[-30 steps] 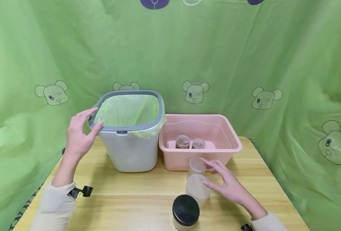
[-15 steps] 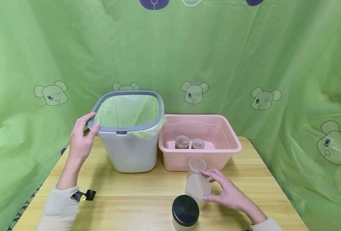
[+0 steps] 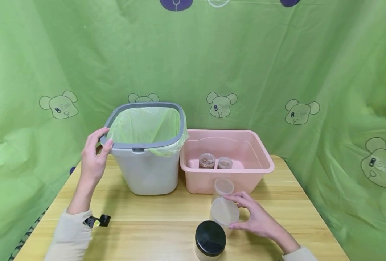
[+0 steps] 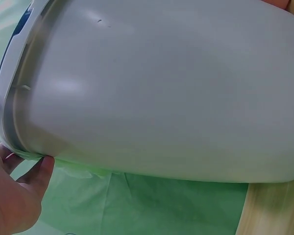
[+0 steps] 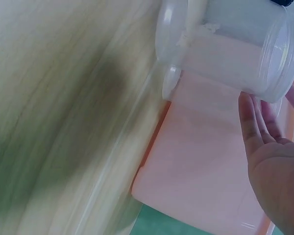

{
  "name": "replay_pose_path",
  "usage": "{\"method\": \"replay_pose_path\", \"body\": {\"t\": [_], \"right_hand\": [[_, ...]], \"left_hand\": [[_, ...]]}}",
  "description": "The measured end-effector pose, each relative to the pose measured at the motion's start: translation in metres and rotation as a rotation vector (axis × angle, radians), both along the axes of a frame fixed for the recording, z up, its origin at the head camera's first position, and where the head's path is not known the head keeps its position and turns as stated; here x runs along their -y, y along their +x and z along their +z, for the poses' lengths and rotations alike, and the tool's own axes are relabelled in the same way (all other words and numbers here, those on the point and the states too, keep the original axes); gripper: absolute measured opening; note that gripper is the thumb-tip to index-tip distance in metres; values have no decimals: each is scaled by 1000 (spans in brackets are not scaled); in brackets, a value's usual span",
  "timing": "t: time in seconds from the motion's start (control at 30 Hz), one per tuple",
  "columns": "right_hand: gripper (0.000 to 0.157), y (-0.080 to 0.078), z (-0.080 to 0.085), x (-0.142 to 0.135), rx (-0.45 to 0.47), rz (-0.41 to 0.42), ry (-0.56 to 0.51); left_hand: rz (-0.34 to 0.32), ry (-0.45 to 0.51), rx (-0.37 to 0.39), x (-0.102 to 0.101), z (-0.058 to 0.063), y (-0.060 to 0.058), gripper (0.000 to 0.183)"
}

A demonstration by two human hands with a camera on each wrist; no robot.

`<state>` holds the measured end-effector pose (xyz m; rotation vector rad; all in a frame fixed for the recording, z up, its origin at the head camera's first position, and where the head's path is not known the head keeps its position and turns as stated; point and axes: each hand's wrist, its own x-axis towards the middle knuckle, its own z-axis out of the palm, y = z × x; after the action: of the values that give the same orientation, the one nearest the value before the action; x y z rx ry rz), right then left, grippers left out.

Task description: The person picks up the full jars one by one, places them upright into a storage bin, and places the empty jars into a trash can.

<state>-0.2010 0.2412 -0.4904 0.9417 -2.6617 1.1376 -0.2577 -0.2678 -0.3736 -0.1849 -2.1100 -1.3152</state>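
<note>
We are pinching the left rim of the white bin [image 3: 148,172] with our left hand [image 3: 93,157]. With our right hand [image 3: 256,220] we are grasping the larger clear jar [image 3: 224,211] round its lid, thumb near, fingers far. That jar is standing upright on the table [image 3: 154,226], between the nearer black-lidded jar [image 3: 210,238] and the farther small clear jar [image 3: 224,186]. Beyond them, right of the bin, the pink tub [image 3: 199,181] is holding two containers [image 3: 207,160].
</note>
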Motion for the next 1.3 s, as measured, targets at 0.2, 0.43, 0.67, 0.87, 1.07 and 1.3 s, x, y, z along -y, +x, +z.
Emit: {"method": "replay_pose_path", "body": {"t": [0.2,0.43,0.67,0.87,1.07,1.3], "right_hand": [[77,2,-1,0,27,-7,26],[74,4,-2,2,-3,-18,65],[73,5,1,0,0,-26,50],[71,5,12,-2,-55,-25,20],[71,5,32,-4,-106,-36,16],[73,2,64,-5,-158,-7,-25]], "left_hand": [[-1,10,-8,-1,-1,-1,46],[-1,15,-7,-2,-2,-1,46],[4,12,-5,-2,-2,-1,46],[8,16,-6,-1,-3,-1,46],[9,20,-12,-1,-4,-1,45],[7,23,-18,-2,-4,-1,45]]}}
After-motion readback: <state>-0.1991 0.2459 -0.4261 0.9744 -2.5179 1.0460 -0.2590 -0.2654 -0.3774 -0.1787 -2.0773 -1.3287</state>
